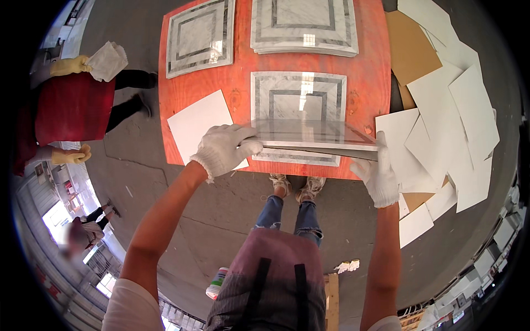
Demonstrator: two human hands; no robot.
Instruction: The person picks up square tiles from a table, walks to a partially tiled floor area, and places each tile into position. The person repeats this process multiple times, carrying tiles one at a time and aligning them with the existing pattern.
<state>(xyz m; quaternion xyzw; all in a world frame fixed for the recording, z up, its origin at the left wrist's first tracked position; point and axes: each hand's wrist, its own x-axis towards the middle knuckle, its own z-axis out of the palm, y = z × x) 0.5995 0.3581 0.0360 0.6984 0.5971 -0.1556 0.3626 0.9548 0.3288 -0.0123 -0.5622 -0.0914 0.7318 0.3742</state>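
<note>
Both my gloved hands hold a square marble tile (312,135) level above the orange table (370,71). My left hand (223,149) grips its left edge and my right hand (378,174) grips its right edge. The tile is white with grey border bands and hangs over another matching tile (298,94) that lies on the table's near side. A white sheet (199,122) lies on the table to the left of it, partly under my left hand.
Two more marble tile stacks (200,37) (303,25) lie at the table's far side. White and brown sheets (447,116) are scattered on the floor at right. A person in red with yellow gloves (69,107) stands at left, holding a white sheet. A spray can (216,283) stands on the floor by my feet.
</note>
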